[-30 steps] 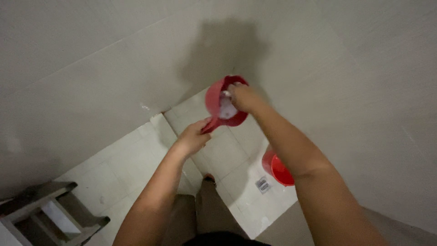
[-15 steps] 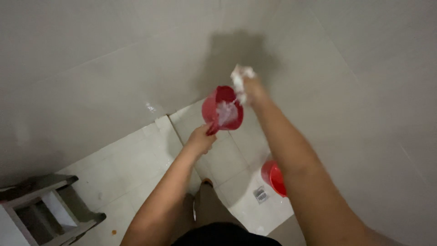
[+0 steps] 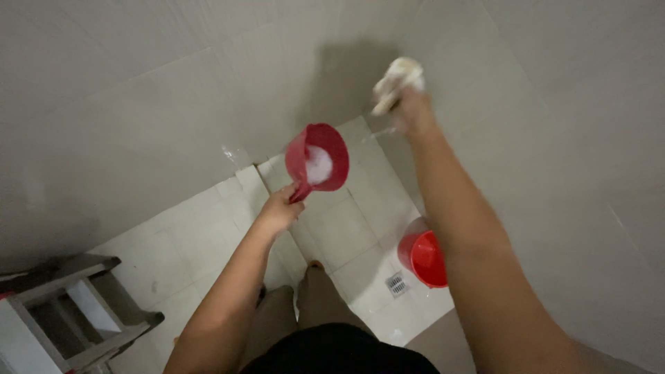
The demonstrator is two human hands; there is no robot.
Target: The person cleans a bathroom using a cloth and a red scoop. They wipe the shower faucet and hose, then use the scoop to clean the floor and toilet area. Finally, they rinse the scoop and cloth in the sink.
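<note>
Left grip (image 3: pixel 278 211) is curled tight round the handle of a red plastic scoop cup (image 3: pixel 318 159) w/ white soapy foam inside, held up over the pale floor tiles (image 3: pixel 173 256). Right grip (image 3: pixel 409 104) is squeezed shut on a wet, cream-coloured sponge (image 3: pixel 396 79), pressed vs. the grey tiled wall (image 3: pixel 138 104), well above the cup. Red round plastic bucket (image 3: pixel 426 257) sits on the floor by a small drain (image 3: pixel 396 284). Grey step stool (image 3: pixel 62 305) is at bottom left.
</note>
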